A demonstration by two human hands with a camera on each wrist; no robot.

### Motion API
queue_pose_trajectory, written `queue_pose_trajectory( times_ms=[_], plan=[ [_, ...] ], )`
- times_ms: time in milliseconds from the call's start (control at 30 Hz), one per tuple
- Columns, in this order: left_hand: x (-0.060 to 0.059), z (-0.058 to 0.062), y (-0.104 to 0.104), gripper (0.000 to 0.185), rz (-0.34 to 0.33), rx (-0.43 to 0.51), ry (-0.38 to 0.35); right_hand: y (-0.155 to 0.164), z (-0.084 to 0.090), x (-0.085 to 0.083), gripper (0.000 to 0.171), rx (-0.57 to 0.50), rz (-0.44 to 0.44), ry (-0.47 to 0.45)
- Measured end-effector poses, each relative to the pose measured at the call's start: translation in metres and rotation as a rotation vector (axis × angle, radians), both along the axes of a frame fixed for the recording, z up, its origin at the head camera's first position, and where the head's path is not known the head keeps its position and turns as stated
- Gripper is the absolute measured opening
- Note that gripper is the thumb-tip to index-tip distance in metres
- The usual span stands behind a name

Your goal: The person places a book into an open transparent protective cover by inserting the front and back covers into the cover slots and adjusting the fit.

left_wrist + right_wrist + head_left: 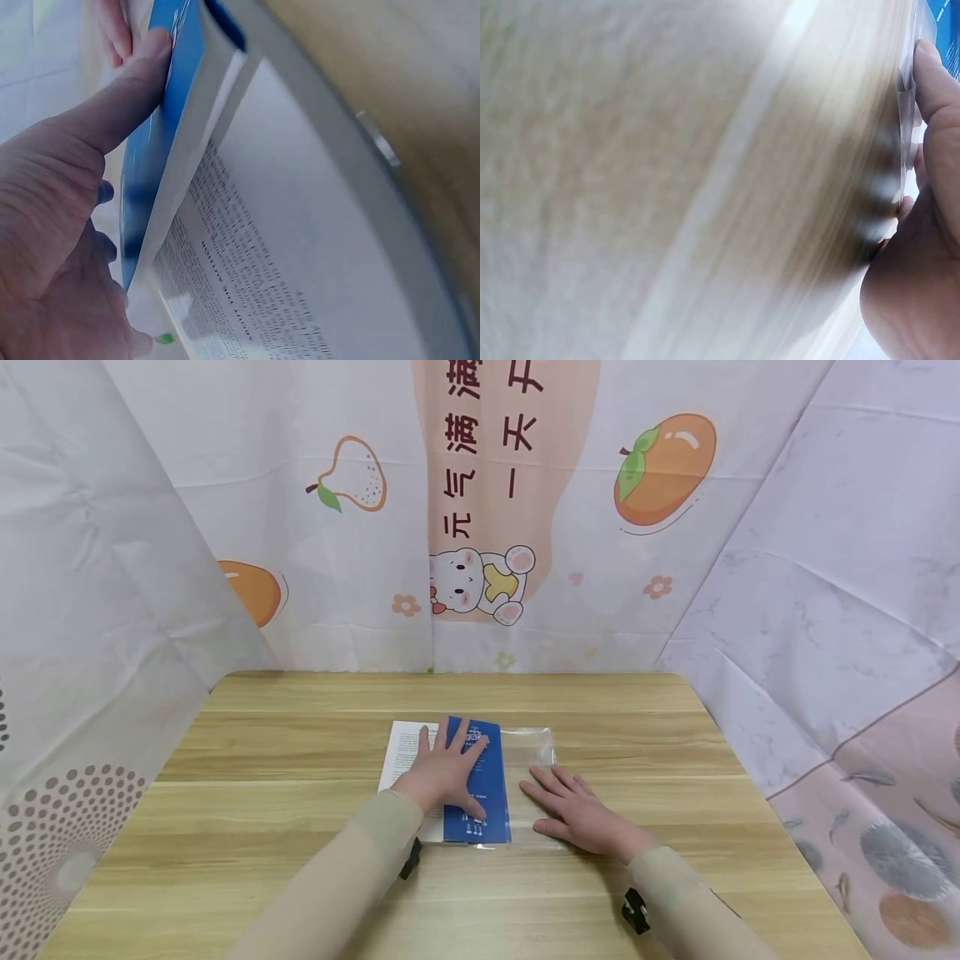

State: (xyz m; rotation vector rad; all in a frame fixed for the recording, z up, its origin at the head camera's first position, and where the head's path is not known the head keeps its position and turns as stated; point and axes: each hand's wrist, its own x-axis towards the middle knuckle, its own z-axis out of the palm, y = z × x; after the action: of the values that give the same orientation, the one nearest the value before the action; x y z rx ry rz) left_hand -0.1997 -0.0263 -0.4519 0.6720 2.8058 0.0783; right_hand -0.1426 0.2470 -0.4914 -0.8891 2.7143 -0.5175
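A book with a printed white page [402, 747] lies on the table, and its blue cover flap [491, 785] is folded over part of that page. My left hand [442, 774] rests on the flap and page with fingers spread, the thumb [139, 82] on the blue surface. To the right of the flap extends a sheet of clear plastic film [527, 745]. Across the film's right part my right hand [573, 810] lies with its fingers straight and pointing left. The right wrist view shows the film's edge [906, 124] under that hand's thumb.
The wood-grain table [285, 777] reaches back to a printed curtain [360, 568]. More hanging cloth [810, 635] borders the right side, and another sheet [112, 610] the left. Dark wrist devices [635, 912] sit under both forearms.
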Motion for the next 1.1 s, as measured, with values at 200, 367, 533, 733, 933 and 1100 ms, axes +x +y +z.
queue_pose_trajectory(
  times_ms=[200, 367, 533, 733, 933, 1100],
  plan=[
    [-0.008, -0.001, 0.0, 0.133, 0.01, -0.033, -0.039, 0.002, -0.005, -0.001, 0.065, -0.024, -0.007, 0.004],
    [-0.013, 0.0, -0.001, 0.134, -0.001, -0.069, -0.052, 0.004, -0.01, -0.001, 0.065, -0.043, -0.013, 0.011],
    [-0.015, 0.002, 0.0, 0.133, -0.001, -0.093, -0.068, 0.003, -0.006, 0.0, 0.064, -0.052, 0.001, 0.017],
    [-0.017, 0.004, 0.002, 0.132, -0.012, -0.108, -0.074, 0.001, -0.001, 0.001, 0.064, -0.032, 0.004, 0.012],
    [-0.019, 0.005, 0.004, 0.131, -0.021, -0.091, -0.082, 0.001, -0.003, 0.001, 0.064, -0.046, -0.004, 0.015],
    [-0.019, 0.004, 0.003, 0.132, -0.025, -0.066, -0.104, 0.001, 0.0, 0.0, 0.064, -0.021, -0.007, -0.002]
  ],
)
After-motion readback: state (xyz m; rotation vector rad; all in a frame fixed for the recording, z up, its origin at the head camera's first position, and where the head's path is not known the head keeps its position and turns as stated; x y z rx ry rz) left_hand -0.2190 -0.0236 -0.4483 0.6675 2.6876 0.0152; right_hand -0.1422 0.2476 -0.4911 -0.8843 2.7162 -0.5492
